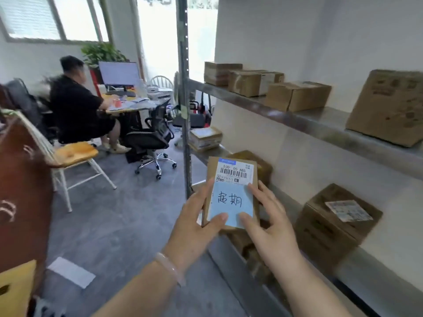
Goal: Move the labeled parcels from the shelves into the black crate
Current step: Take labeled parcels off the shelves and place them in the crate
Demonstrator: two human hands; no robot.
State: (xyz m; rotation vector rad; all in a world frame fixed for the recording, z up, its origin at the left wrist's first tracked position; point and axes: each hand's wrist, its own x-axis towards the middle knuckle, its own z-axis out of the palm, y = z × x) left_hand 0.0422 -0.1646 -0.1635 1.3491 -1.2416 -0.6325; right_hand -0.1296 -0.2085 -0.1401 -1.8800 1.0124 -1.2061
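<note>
Left hand (196, 223), right hand (270, 225) around parcel (235, 171), underside out of sight

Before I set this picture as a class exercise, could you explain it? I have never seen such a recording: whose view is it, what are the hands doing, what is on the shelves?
There is no machine here. A person wears one camera on the head, looking forward and down, so you see their own left hand and right hand. Both hold a flat cardboard parcel, thumbs on a pale blue handwritten note below its barcode label. To the right, metal shelves carry more cardboard boxes. Another person sits at a desk farther back. No black crate is in view.
</note>
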